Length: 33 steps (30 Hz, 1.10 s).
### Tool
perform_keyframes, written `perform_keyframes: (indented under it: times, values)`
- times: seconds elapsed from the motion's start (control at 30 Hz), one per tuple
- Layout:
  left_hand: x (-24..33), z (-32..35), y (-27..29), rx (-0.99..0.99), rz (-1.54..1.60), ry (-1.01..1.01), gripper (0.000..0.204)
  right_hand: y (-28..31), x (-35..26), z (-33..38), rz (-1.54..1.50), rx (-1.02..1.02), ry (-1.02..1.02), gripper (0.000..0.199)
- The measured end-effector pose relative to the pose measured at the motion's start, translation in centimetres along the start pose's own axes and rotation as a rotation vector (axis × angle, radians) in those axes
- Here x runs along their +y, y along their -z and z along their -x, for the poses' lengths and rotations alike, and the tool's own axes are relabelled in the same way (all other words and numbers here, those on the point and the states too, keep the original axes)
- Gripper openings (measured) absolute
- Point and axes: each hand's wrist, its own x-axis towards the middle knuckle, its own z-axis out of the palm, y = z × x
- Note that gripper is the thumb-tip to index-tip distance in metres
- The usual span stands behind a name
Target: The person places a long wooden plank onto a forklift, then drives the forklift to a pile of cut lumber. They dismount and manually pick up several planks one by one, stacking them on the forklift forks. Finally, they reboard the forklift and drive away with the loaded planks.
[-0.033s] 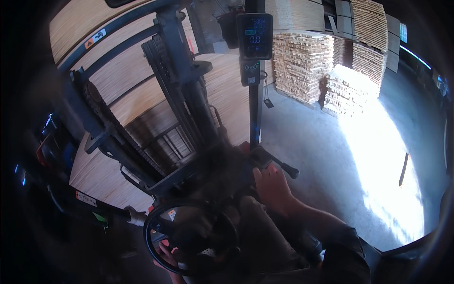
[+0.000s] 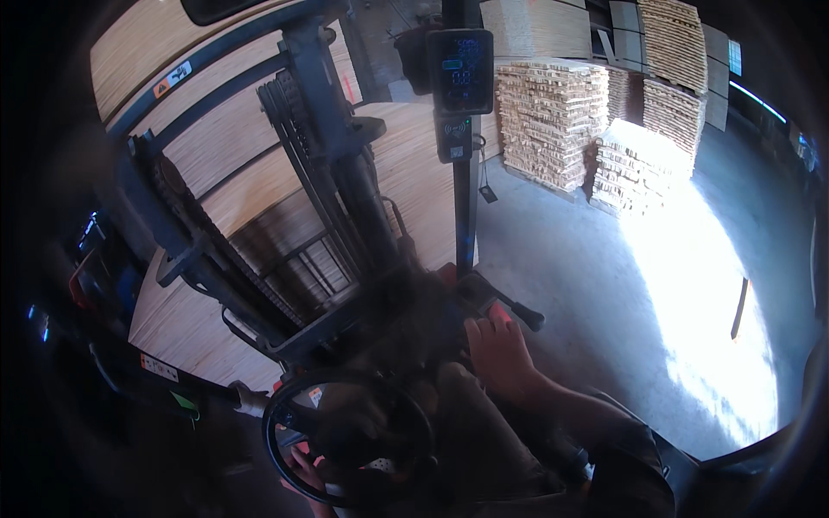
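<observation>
My right hand (image 2: 503, 352) rests at the control console of a forklift, fingers curled over what looks like a control lever, mostly hidden beneath them. Just beyond it, a long black lever (image 2: 518, 312) with a rounded knob slants out to the right. At the lower left of the black steering wheel (image 2: 269, 432), my left hand (image 2: 302, 470) has its fingers bent by the rim, which partly covers the hand. Ahead stands the dark mast (image 2: 358, 186) with its chains, and large stacks of pale wooden sheets (image 2: 216, 164) lie close behind it.
A lit display (image 2: 460, 73) sits on a post right of the mast. Stacks of wooden boards (image 2: 553, 121) and a lower sunlit stack (image 2: 635, 168) stand on the grey floor (image 2: 553, 250) at the far right. A dark strip (image 2: 740, 306) lies in the bright sun patch.
My right hand has shifted slightly down and toward me at the console. The display post appears a little lower and further left. My left hand looks nearly the same.
</observation>
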Motion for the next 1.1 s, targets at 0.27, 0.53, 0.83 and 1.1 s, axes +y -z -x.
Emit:
perform_keyframes:
  times: [0.27, 0.53, 0.83, 1.1]
  values:
    - [-0.5, 0.2, -1.0, 0.01, -0.01, 0.077, 0.043, -0.2, 2.0, 3.3, -0.603, 0.154, 0.096, 0.091]
    - [1.0, 0.1, 0.2, -0.084, 0.149, 0.122, 0.042, 1.7, 1.8, -6.8, -0.725, 0.251, 0.172, 0.097]
    - [0.5, 1.4, 3.5, -0.131, -0.014, 0.108, 0.03, 2.5, -1.3, -7.7, -0.624, 0.137, 0.098, 0.086]
    - [-2.0, 2.1, 7.6, -0.393, 0.061, 0.04, 0.035, 1.9, -2.7, -7.2, -0.521, 0.138, 0.11, 0.084]
